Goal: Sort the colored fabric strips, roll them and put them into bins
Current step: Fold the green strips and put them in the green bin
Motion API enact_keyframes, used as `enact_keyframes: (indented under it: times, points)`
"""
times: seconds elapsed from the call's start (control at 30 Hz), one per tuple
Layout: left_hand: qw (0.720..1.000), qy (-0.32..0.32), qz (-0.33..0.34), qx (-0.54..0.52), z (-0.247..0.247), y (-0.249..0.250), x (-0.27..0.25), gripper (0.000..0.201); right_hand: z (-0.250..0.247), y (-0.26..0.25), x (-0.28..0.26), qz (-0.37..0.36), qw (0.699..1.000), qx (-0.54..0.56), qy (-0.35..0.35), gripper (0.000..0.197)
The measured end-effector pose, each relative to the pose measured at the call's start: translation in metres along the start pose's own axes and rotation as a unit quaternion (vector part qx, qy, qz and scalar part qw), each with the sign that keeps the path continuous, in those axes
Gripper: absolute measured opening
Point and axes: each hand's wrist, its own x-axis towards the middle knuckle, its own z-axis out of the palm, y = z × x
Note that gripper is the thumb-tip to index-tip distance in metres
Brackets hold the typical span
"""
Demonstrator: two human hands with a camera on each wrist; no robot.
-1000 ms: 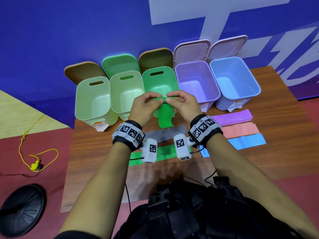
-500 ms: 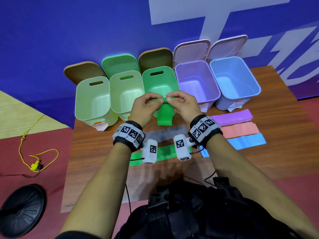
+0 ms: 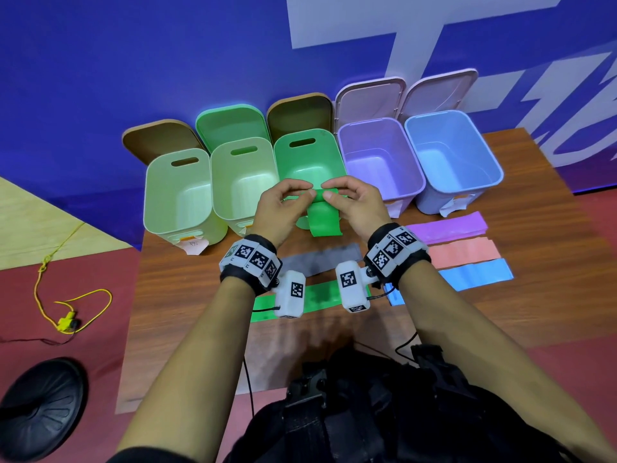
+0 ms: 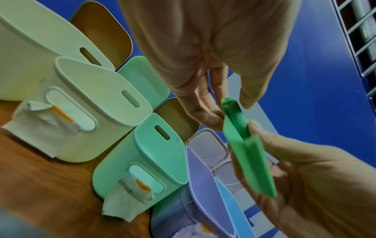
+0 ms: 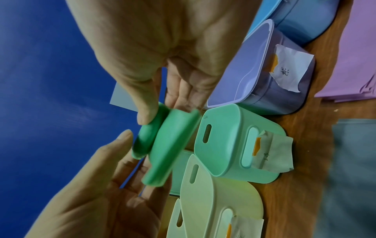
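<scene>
Green strip rolled up further

From here, the loose tail of the green strip (image 3: 324,223) hangs shorter under the left hand (image 3: 281,208) and right hand (image 3: 356,206) than a second ago, and its once curled end now hangs flat.

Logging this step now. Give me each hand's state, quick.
Left hand: pinching the green strip, rolling it.
Right hand: pinching the same strip's rolled end.

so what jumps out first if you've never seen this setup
Both hands, left hand and right hand, pinch a bright green fabric strip in mid-air, its top rolled, its tail hanging. Behind them five open plastic bins line the wooden table's far edge, while purple, pink and blue strips lie flat at right.
</scene>
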Motion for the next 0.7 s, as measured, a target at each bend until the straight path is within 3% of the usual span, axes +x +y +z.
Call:
enact_keyframes:
  times: [0.7]
  points:
    - [1.0,-0.015,-0.003,0.0,-0.0008,0.0004,-0.0012,0.012,-0.0024,-0.0021,-0.0023,0.005,1.0,0.001,0.004,0.014]
